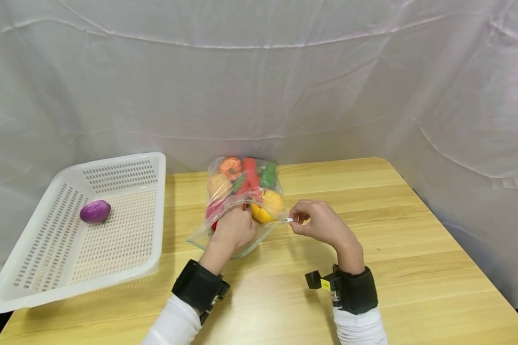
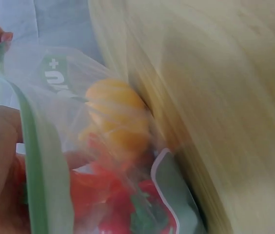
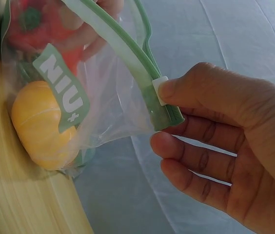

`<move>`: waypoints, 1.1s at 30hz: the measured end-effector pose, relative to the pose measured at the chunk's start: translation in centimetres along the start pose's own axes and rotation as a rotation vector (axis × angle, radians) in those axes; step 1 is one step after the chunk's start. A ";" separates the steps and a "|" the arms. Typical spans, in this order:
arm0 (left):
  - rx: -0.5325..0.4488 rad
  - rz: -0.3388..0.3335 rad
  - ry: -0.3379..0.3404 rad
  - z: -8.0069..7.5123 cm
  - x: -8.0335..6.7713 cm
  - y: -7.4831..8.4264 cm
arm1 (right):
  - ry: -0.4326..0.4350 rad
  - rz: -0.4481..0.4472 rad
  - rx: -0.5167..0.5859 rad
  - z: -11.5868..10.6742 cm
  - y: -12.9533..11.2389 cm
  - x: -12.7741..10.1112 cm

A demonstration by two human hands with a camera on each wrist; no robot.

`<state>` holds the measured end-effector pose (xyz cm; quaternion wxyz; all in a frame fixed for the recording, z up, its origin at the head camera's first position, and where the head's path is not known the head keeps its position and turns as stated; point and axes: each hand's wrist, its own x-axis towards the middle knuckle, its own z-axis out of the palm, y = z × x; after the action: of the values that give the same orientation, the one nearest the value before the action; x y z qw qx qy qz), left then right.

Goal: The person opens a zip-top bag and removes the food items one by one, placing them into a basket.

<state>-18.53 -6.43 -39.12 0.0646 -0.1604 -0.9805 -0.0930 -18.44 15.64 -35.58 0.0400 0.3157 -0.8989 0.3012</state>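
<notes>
My right hand (image 1: 323, 224) pinches the small white slider (image 3: 160, 90) at the end of the green zip strip (image 3: 127, 53) on a clear plastic bag (image 1: 224, 230), thumb on the clip and the other fingers loosely curled below it. I hold that corner up off the table (image 1: 414, 249) so the mouth stays stretched and open toward me; pulled taut like this, the strip gives the other hand a clean opening to work through.

My left hand (image 1: 233, 229) is pushed in at the mouth of the bag, down among the toy vegetables. From the left wrist view it seems to be closing on something red (image 2: 113, 190), though the plastic and the blur keep me from saying which piece, or whether my fingers have it yet. The yellow pumpkin (image 1: 267, 207) lies just beside that hand, pressed against the bag's lower wall where the bag rests on the table. Further back in the bag sit an orange pumpkin (image 1: 230, 165), a green pepper (image 1: 268, 175) and a pale potato (image 1: 217, 184), piled against each other because the bag lies on its side with its closed end away from me.

To my left, a white slotted basket (image 1: 125, 268) stands on the table, near the bag, with a purple onion (image 1: 95, 211) alone inside it.
</notes>
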 end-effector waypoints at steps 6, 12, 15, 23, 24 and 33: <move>0.039 0.018 0.063 0.2 -0.7 -0.1 | 0.005 0.002 -0.008 0.0 0.0 0.1; 0.098 0.020 0.042 -0.2 -1.5 -0.1 | 0.008 0.004 -0.013 -0.1 0.1 0.1; 0.108 0.021 0.036 -0.7 -1.9 -0.1 | 0.010 0.001 -0.009 -0.1 0.1 0.1; 0.111 0.013 -0.016 -2.3 -3.4 -0.3 | 0.001 0.010 -0.004 -0.1 0.1 0.0; 0.102 0.016 -0.010 -2.5 -3.7 -0.4 | 0.000 0.014 -0.001 -0.1 0.1 0.0; 0.091 0.073 0.063 -4.0 -7.2 -1.0 | 0.006 0.011 -0.001 -0.1 0.3 0.0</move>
<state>-11.71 -10.40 -36.51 0.1060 -0.1898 -0.9748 -0.0507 -18.59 15.85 -35.65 0.0410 0.3099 -0.9007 0.3017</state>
